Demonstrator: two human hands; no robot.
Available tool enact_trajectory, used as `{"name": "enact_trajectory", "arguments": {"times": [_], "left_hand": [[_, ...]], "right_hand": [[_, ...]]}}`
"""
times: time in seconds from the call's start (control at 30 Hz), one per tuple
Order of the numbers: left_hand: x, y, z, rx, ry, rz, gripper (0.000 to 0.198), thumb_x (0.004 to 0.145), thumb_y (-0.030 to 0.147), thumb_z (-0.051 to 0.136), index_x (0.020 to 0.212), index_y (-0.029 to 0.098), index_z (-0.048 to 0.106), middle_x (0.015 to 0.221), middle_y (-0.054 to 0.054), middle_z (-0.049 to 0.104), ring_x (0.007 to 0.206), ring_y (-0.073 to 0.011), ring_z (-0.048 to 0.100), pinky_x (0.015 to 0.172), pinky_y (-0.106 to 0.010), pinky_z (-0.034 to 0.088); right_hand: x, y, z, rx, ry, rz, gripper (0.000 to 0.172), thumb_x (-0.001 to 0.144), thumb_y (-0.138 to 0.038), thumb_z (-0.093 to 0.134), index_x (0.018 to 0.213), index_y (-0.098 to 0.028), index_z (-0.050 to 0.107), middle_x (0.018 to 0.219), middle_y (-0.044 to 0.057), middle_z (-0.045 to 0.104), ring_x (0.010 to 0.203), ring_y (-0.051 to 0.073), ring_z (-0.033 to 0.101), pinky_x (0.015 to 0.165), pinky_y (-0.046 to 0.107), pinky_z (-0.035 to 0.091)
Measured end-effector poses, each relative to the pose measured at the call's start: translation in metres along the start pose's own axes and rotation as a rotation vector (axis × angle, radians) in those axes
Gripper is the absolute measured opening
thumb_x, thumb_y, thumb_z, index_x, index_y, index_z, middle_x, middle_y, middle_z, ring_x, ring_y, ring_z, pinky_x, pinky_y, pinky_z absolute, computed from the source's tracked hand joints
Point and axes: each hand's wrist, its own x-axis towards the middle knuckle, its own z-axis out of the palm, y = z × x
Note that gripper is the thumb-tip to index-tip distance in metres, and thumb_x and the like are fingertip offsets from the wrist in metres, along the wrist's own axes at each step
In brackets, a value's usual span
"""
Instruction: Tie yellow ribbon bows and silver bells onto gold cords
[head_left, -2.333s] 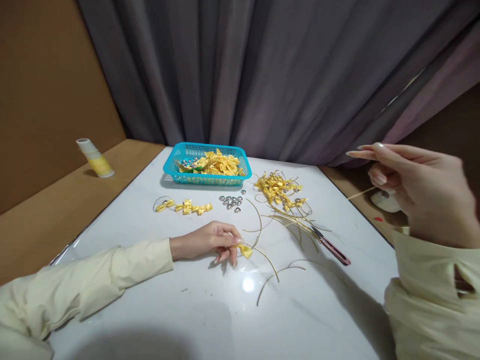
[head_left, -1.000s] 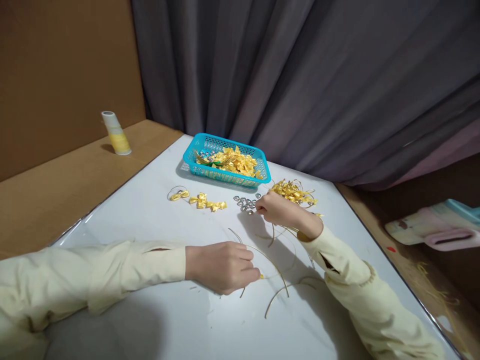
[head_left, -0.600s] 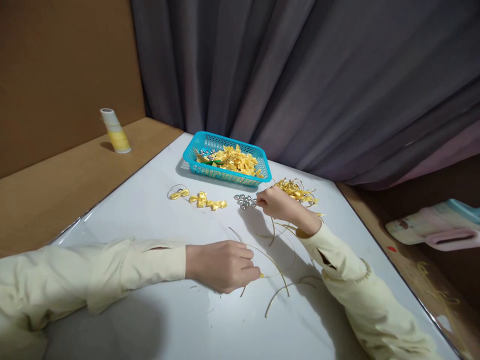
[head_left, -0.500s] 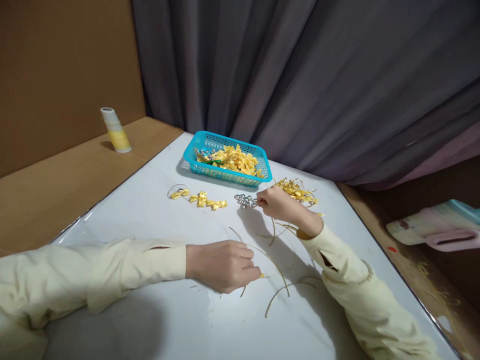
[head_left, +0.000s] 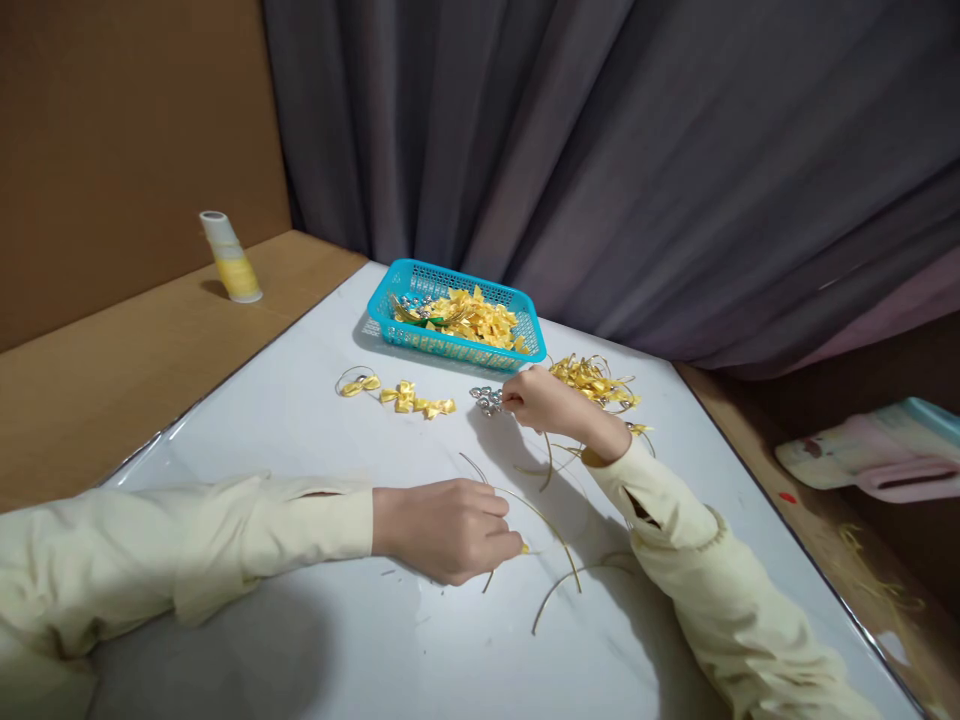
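My left hand (head_left: 457, 530) is closed low over the white tabletop, with a small yellow tip (head_left: 525, 549) poking out at its fingertips. A thin gold cord (head_left: 536, 508) curves out from under this hand, and a second cord (head_left: 551, 592) lies just to its right. My right hand (head_left: 544, 402) pinches at the edge of a cluster of small silver beads (head_left: 487, 400); what is between its fingertips is hidden. To the left of the beads lie several yellow ribbon bows (head_left: 405, 396). Another bow (head_left: 361, 385) sits with a looped cord.
A blue basket (head_left: 457, 354) at the back holds yellow bows and silver beads. Bows with cords form a pile (head_left: 592, 380) behind my right wrist. A thread spool (head_left: 234, 265) stands at left; a pale tumbler (head_left: 862, 455) lies at right.
My right hand has shifted slightly left, farther over the silver beads, covering more of them. My left hand stays almost still.
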Motion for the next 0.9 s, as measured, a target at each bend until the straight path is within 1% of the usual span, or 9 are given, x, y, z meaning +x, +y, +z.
{"name": "enact_trajectory", "arguments": {"times": [0.2, 0.3, 0.37, 0.47, 0.57, 0.67, 0.77, 0.83, 0.9], "left_hand": [[0.001, 0.000, 0.000, 0.009, -0.014, -0.004, 0.016, 0.080, 0.009, 0.043, 0.069, 0.015, 0.053, 0.056, -0.003, 0.045, 0.054, -0.0157, 0.037, 0.051, -0.030, 0.032], [0.001, 0.000, 0.000, 0.013, -0.009, -0.004, 0.015, 0.079, 0.009, 0.043, 0.069, 0.015, 0.052, 0.056, -0.003, 0.045, 0.053, -0.0159, 0.037, 0.050, -0.030, 0.031], [0.001, 0.000, 0.000, 0.011, -0.003, -0.001, 0.014, 0.079, 0.010, 0.044, 0.069, 0.016, 0.052, 0.056, -0.003, 0.044, 0.053, -0.0160, 0.038, 0.051, -0.030, 0.032], [0.001, 0.000, -0.001, 0.010, 0.000, 0.005, 0.012, 0.079, 0.010, 0.046, 0.070, 0.016, 0.052, 0.056, -0.002, 0.044, 0.053, -0.0160, 0.038, 0.051, -0.030, 0.032], [0.000, 0.000, -0.001, 0.017, -0.012, 0.007, 0.012, 0.078, 0.010, 0.046, 0.070, 0.015, 0.052, 0.056, -0.002, 0.044, 0.054, -0.0159, 0.039, 0.052, -0.030, 0.033], [0.001, 0.000, -0.001, 0.024, -0.031, 0.000, 0.012, 0.078, 0.010, 0.046, 0.070, 0.015, 0.053, 0.056, -0.002, 0.044, 0.054, -0.0155, 0.038, 0.053, -0.030, 0.033], [0.001, 0.000, -0.001, 0.031, -0.040, -0.002, 0.012, 0.077, 0.009, 0.046, 0.069, 0.015, 0.052, 0.056, -0.002, 0.044, 0.054, -0.0153, 0.038, 0.053, -0.030, 0.033], [0.002, -0.001, -0.002, 0.035, -0.045, 0.001, 0.012, 0.076, 0.009, 0.046, 0.068, 0.015, 0.052, 0.056, -0.002, 0.043, 0.054, -0.0152, 0.038, 0.052, -0.030, 0.033], [0.002, -0.001, -0.002, 0.036, -0.047, 0.000, 0.012, 0.076, 0.009, 0.046, 0.068, 0.015, 0.052, 0.055, -0.002, 0.043, 0.054, -0.0153, 0.037, 0.052, -0.030, 0.033]], "right_hand": [[0.000, -0.013, -0.008, 0.005, -0.086, 0.024, 0.021, 0.062, 0.001, 0.043, 0.054, -0.011, 0.059, 0.045, 0.000, 0.049, 0.044, 0.007, 0.036, 0.048, 0.023, 0.022], [0.000, -0.017, -0.009, 0.000, -0.099, 0.024, 0.022, 0.064, 0.001, 0.044, 0.058, -0.011, 0.062, 0.049, 0.003, 0.055, 0.047, 0.009, 0.042, 0.048, 0.023, 0.024], [0.000, -0.018, -0.008, -0.001, -0.089, 0.023, 0.022, 0.066, 0.000, 0.045, 0.067, -0.010, 0.065, 0.059, 0.005, 0.061, 0.053, 0.010, 0.047, 0.050, 0.022, 0.026], [0.002, -0.017, -0.002, 0.010, -0.066, 0.026, 0.026, 0.071, -0.003, 0.049, 0.090, -0.010, 0.065, 0.076, 0.009, 0.066, 0.063, 0.013, 0.051, 0.053, 0.021, 0.029], [0.006, -0.015, 0.003, 0.034, -0.052, 0.020, 0.029, 0.075, -0.007, 0.052, 0.102, -0.010, 0.061, 0.081, 0.009, 0.066, 0.065, 0.013, 0.053, 0.054, 0.020, 0.031], [0.009, -0.015, 0.008, 0.055, -0.047, 0.004, 0.025, 0.078, -0.013, 0.054, 0.101, -0.011, 0.061, 0.079, 0.008, 0.065, 0.063, 0.012, 0.052, 0.054, 0.019, 0.031], [0.012, -0.015, 0.011, 0.060, -0.043, -0.014, 0.017, 0.080, -0.020, 0.054, 0.092, -0.012, 0.062, 0.074, 0.007, 0.063, 0.058, 0.011, 0.048, 0.051, 0.020, 0.028], [0.013, -0.015, 0.013, 0.059, -0.041, -0.026, 0.014, 0.080, -0.018, 0.051, 0.087, -0.013, 0.062, 0.069, 0.005, 0.061, 0.054, 0.010, 0.044, 0.050, 0.021, 0.026], [0.014, -0.014, 0.015, 0.060, -0.037, -0.040, 0.014, 0.078, -0.012, 0.049, 0.085, -0.013, 0.061, 0.065, 0.004, 0.059, 0.051, 0.009, 0.040, 0.050, 0.021, 0.025]]}}
